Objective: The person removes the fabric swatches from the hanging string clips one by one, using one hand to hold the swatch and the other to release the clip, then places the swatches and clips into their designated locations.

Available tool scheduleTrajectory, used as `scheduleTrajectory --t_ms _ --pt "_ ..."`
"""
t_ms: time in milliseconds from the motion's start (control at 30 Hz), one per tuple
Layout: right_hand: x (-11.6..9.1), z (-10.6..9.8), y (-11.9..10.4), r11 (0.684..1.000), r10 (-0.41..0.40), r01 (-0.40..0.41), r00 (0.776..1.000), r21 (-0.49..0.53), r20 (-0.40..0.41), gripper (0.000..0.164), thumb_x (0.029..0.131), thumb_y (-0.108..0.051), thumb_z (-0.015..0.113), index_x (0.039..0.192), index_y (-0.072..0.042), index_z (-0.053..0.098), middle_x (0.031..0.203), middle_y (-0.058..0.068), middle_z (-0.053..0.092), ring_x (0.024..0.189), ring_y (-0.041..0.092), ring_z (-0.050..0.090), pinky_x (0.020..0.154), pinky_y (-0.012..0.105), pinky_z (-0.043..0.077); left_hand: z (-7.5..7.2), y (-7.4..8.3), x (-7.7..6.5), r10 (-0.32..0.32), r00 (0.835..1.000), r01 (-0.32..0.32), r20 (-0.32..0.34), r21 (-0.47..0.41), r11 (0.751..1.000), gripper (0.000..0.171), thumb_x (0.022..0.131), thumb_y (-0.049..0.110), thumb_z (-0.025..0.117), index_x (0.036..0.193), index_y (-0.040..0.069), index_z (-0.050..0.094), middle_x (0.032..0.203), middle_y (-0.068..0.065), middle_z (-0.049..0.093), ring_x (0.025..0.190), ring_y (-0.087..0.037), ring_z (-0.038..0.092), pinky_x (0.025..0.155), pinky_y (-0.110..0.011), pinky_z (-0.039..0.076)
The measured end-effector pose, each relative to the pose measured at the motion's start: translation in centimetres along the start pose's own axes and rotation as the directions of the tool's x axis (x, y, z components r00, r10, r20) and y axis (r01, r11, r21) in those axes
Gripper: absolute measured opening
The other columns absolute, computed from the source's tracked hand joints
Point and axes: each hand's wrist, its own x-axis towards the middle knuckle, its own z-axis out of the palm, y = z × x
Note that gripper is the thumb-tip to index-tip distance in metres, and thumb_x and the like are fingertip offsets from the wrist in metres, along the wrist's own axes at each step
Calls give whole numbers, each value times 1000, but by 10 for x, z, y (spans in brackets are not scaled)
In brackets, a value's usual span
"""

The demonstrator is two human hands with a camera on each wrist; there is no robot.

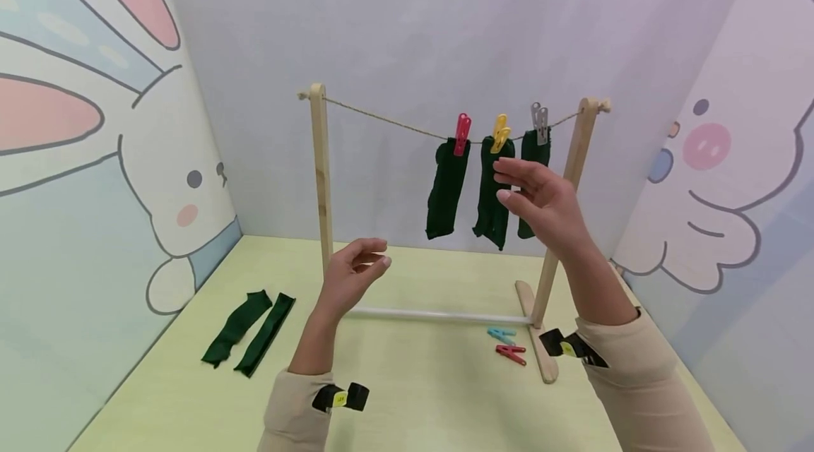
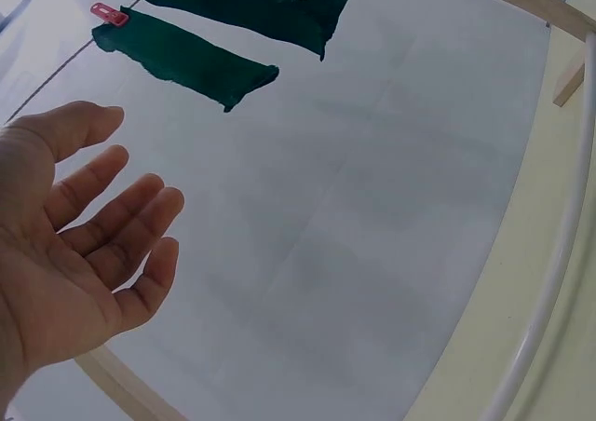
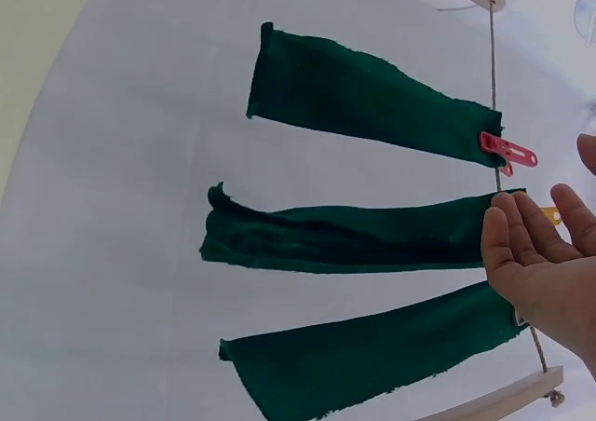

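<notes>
On the rope [image 1: 384, 119] hung three cloths [image 1: 448, 191], held by three pegs [image 1: 461, 138] (red, yellow, grey, one apiece). Two more cloths [image 1: 235, 327] lay at left on the table [image 1: 413, 381], plus two loose pegs [image 1: 506, 350], blue and red, near the right post [image 1: 576, 155]. Both hands were empty: right hand [image 1: 548, 208] at the middle cloth, thumb apart (couldn't tell if touching), left hand [image 1: 348, 277] loosely curved by the left post [image 1: 321, 176].
</notes>
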Motion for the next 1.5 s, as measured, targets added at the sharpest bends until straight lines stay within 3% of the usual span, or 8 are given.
scheduleTrajectory --t_ms 167,400,967,1067,1267,1500 --pt "12 6 -4 1000 -4 4 1000 4 0 36 89 4 57 125 7 51 126 18 53 112 27 51 89 23 43 4 1 6 4 1000 -4 12 -11 1000 25 87 0 63 111 -7 60 109 -19 61 97 -34 59 80 -39 47" --pt "23 10 -11 1000 10 -10 1000 -13 -28 35 90 0 57 124 7 51 125 17 54 112 26 52 88 22 44 10 2 16 35 999 -35 27 1 999 24 87 0 63 110 -8 60 107 -19 61 95 -32 60 77 -33 48" --pt "43 20 -21 1000 6 -7 1000 -26 -11 37 91 -1 57 126 6 50 126 17 54 111 26 53 88 24 44 27 -3 36 6 999 -5 39 -21 1000 25 87 2 63 111 -7 60 110 -18 60 98 -31 59 82 -37 48" --pt "49 21 -22 995 35 -37 999 -90 -22 38 92 -5 58 128 4 50 128 15 54 111 25 55 87 24 45 31 -5 42 13 999 -12 34 -9 1000 26 87 3 63 111 -6 60 110 -18 60 98 -31 59 83 -37 48" --pt "61 27 -28 963 138 -152 988 -225 -76 41 93 -18 57 130 -3 51 129 8 54 111 18 55 89 26 44 43 -32 61 20 1000 -20 15 -29 999 32 87 8 66 116 -3 59 115 -15 59 101 -29 57 84 -37 48" --pt "72 32 -32 927 285 -299 954 -226 -92 43 93 -20 56 133 -6 47 132 7 52 112 20 53 89 30 45 59 -45 72 13 1000 -12 9 -52 999 32 86 10 67 117 2 60 111 -10 61 98 -23 60 80 -33 49"
